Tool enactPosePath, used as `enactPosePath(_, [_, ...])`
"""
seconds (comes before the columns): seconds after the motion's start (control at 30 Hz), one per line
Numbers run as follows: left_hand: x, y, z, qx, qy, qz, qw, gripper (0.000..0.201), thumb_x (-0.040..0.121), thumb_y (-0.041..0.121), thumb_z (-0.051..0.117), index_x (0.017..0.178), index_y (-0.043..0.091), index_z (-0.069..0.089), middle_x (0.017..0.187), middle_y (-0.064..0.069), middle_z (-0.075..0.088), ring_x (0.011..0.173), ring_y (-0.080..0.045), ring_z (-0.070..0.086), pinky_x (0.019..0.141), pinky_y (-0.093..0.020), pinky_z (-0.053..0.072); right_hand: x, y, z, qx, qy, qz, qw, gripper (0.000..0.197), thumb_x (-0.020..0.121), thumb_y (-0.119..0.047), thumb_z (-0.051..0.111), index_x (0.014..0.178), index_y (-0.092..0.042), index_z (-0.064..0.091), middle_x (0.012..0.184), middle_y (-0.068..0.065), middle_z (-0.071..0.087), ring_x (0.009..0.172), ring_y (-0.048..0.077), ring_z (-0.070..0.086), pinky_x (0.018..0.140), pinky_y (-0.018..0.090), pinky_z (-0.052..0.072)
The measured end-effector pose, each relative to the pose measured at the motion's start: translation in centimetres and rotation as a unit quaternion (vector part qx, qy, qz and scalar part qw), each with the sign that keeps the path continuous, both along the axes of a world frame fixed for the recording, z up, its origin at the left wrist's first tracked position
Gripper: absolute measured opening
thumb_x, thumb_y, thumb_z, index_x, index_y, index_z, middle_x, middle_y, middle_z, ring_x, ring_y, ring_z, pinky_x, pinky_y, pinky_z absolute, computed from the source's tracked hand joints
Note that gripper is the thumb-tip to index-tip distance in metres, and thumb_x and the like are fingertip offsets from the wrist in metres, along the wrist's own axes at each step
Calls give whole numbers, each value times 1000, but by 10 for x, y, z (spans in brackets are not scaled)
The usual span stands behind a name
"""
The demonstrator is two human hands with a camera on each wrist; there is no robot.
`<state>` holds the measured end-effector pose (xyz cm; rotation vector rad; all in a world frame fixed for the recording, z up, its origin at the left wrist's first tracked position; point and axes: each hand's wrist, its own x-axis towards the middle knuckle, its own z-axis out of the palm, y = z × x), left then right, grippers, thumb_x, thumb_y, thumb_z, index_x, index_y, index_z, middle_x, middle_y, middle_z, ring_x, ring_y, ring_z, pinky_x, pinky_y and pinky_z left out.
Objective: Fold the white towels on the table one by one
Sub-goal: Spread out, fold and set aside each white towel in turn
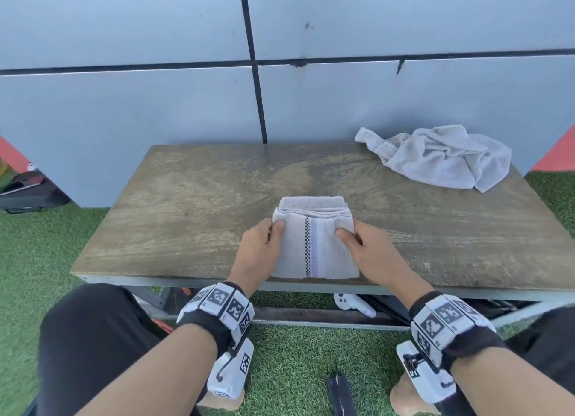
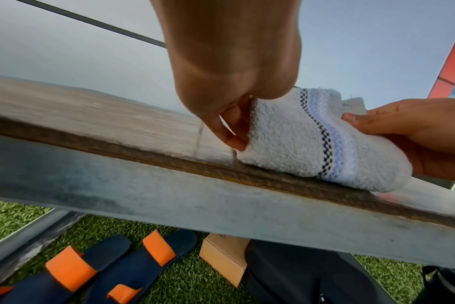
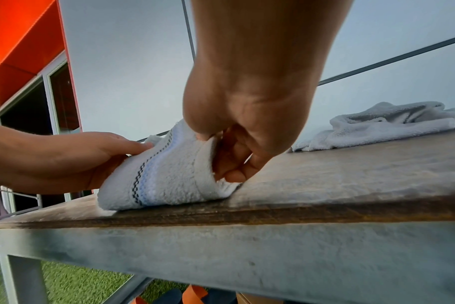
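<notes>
From the head camera, a folded towel point(image 1: 314, 244) lies at the near middle of the wooden table point(image 1: 186, 198), its near edge close to the table's front lip. The left hand point(image 1: 259, 247) grips its left side, thumb on top and fingers tucked out of sight beneath; the right hand point(image 1: 364, 244) does the same on the right side. A crumpled towel point(image 1: 441, 157) waits at the far right corner, well apart. The step in hand looks like the last fold or tidy of the first towel; next it likely needs setting aside, then a reach for the crumpled one. Bare tabletop lies to the left and behind.

Seen from the left wrist, the left hand point(image 2: 231, 82) pinches the towel's edge point(image 2: 286, 139), fingertips curled under the lifted layers, while the right hand point(image 2: 408, 131) holds the opposite side. The fold's near end sits just at the table's front edge point(image 2: 169, 156), so pulling it nearer could drag it off.

Seen from the right wrist, the right hand point(image 3: 242, 115) curls its fingers under the towel's end point(image 3: 169, 176), thumb pressing on top; the left hand point(image 3: 73, 158) clasps the far side. The crumpled towel point(image 3: 387, 125) lies beyond, with open wood between.
</notes>
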<state>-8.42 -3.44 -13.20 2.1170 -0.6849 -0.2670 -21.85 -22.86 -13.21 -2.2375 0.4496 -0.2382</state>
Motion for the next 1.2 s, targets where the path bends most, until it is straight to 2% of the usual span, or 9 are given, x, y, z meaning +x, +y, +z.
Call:
enactPosePath(0.07, [8,-10,3,11,-11,22,1000,45,105,44,38,76,11,48,64,1,50,54,-14,42,49,-26,33,11,-4,3,-9,-2,-25,1000,40,103,-40,47,89,-4,58,69,5,56,57,14,45,54,28,33])
enactPosePath(0.17, [23,-29,7,32,-27,47,998,44,104,46,34,78,14,49,69,0,56,61,-19,52,55,-35,41,32,-15,8,-30,1,-61,998,41,102,-40,48,83,-4,53,70,6,57,59,16,47,54,31,33])
enactPosePath(0.23, [31,-42,8,66,-37,54,996,43,104,48,31,82,16,50,77,-3,60,69,-24,57,62,-39,47,45,-24,9,-41,26,-81,996,40,102,-40,47,78,-8,50,71,5,56,61,17,50,54,31,34])
enactPosePath(0.33, [35,-56,3,149,-62,54,985,45,105,49,26,89,15,50,86,-5,61,76,-27,57,67,-39,45,57,-33,0,-54,110,-86,989,39,104,-43,41,73,-19,44,74,1,55,66,17,53,56,32,37])
enactPosePath(0.43, [33,-60,-11,208,-92,81,970,48,106,48,22,95,12,52,91,-9,64,76,-30,55,67,-38,42,58,-30,-14,-106,174,-103,974,45,104,-50,29,78,-19,46,78,1,55,73,22,55,64,38,44])
enactPosePath(0.63, [36,-66,-19,206,-104,119,966,49,106,45,22,88,12,53,82,-9,63,75,-32,59,65,-38,41,60,-24,-23,-173,163,-158,958,47,104,-55,24,81,-21,46,78,0,54,74,27,52,62,36,39])
enactPosePath(0.87, [55,-64,-16,169,-70,93,979,45,105,48,21,86,16,47,82,-4,61,77,-29,59,72,-44,49,68,-31,-12,-121,135,-163,970,48,103,-58,26,73,-22,40,75,-3,56,70,23,55,60,35,38])
enactPosePath(1.03, [55,-67,-11,191,-62,100,975,47,105,47,20,92,14,51,88,-7,61,81,-30,58,72,-42,47,77,-32,-9,-139,179,-171,959,48,102,-60,26,74,-24,44,87,3,59,80,29,53,67,37,39])
enactPosePath(1.2, [54,-70,-3,196,-26,107,974,41,106,45,22,101,12,46,97,-10,62,86,-33,59,74,-42,45,80,-33,-2,-115,209,-190,952,51,100,-64,26,94,-21,51,97,4,60,87,29,54,74,40,40])
